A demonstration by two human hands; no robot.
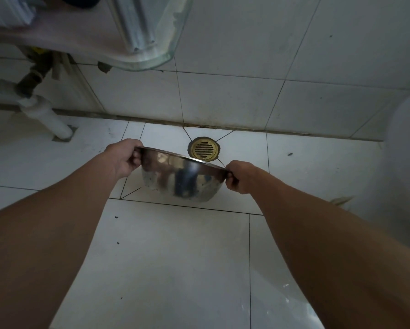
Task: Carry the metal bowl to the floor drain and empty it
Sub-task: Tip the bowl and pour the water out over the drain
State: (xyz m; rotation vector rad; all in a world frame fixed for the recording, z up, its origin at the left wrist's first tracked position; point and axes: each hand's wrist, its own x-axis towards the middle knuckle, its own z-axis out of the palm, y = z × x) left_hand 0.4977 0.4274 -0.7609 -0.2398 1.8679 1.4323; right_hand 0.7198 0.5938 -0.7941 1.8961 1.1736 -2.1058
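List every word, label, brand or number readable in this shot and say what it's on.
None can be read.
Metal bowl: only reflections, no marking.
Brass floor drain: slots only, no stamp visible.
White drain pipe: no print visible.
Glass basin: no label visible.

I am standing in a home bathroom or washroom, tiled in white on both floor and wall. A round brass floor drain sits in the floor tiles just in front of the wall. Up and to the left of the drain, a glass basin edge juts out, and below that basin a white waste pipe runs down into the floor.
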